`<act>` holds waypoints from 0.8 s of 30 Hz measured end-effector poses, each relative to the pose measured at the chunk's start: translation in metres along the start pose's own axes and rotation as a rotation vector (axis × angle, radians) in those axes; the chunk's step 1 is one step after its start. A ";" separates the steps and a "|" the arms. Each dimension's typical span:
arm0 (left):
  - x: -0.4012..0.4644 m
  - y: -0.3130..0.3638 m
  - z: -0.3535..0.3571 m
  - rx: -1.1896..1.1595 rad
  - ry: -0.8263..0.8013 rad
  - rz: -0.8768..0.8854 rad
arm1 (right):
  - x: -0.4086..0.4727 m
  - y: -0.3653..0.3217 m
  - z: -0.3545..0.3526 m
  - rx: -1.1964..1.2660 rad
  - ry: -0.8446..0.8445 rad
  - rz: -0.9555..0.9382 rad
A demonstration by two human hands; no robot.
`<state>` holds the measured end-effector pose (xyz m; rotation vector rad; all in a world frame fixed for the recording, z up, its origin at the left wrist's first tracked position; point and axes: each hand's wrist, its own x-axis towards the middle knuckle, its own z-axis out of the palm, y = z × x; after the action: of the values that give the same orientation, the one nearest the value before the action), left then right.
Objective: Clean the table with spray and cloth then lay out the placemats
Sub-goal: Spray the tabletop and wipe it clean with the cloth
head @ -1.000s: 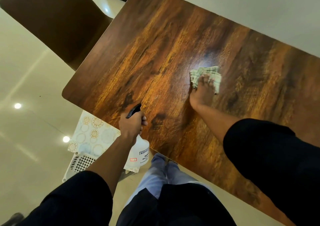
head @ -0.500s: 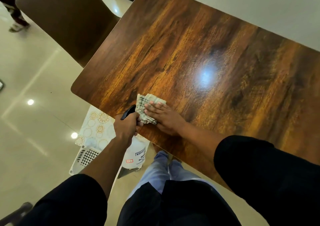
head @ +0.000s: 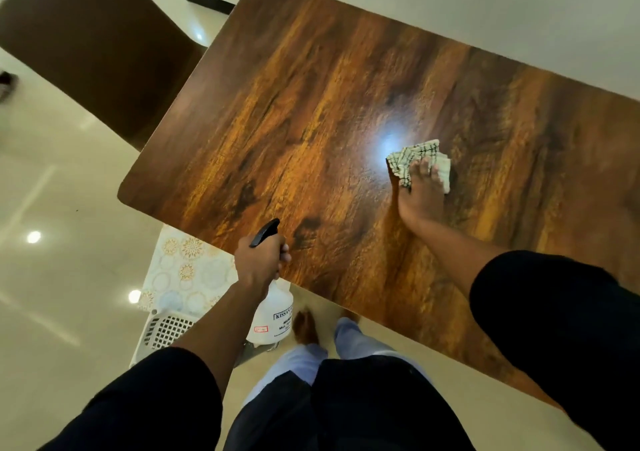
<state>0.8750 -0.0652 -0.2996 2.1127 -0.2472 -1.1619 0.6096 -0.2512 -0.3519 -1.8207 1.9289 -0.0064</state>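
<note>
My right hand (head: 420,192) lies flat on the cloth (head: 420,160), fingers stretched forward over it and pressing it down onto the table (head: 311,104). The cloth is a folded, pale checked rag, sitting right of the table's middle, just beside a bright spot of reflected light on the wood. Its far and left edges stick out past my fingertips.

My left hand (head: 259,262) is wrapped around the neck of the spray bottle (head: 273,312), fingers curled tight, with the black trigger head poking up and away from me above my knuckles. I hold the bottle over the near edge of the table, toward the left corner; its white body with a printed label hangs down below my hand, off the tabletop and above the floor.

The table is dark wood grain with rounded corners, running from the near left to the far right. Down to the left, under its near corner, the placemats (head: 188,270) show as a pale sheet with gold round patterns, resting on top of a white basket (head: 166,329) with a lattice wall that stands on the floor. A brown chair (head: 90,42) stands at the far left end of the table. My feet are on the glossy pale floor just below the table's near edge.
</note>
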 end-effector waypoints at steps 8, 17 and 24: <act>0.003 -0.005 -0.026 0.037 -0.026 0.018 | -0.089 -0.088 0.066 -0.095 -0.078 -0.317; 0.010 -0.008 -0.068 0.085 -0.083 0.061 | -0.159 -0.126 0.117 -0.152 -0.263 -0.812; 0.001 -0.019 -0.058 0.124 -0.227 0.073 | -0.191 -0.021 0.084 -0.068 -0.151 -0.442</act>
<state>0.9189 -0.0231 -0.2926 2.0573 -0.5084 -1.3748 0.6572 -0.0475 -0.3545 -2.1893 1.4101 0.0497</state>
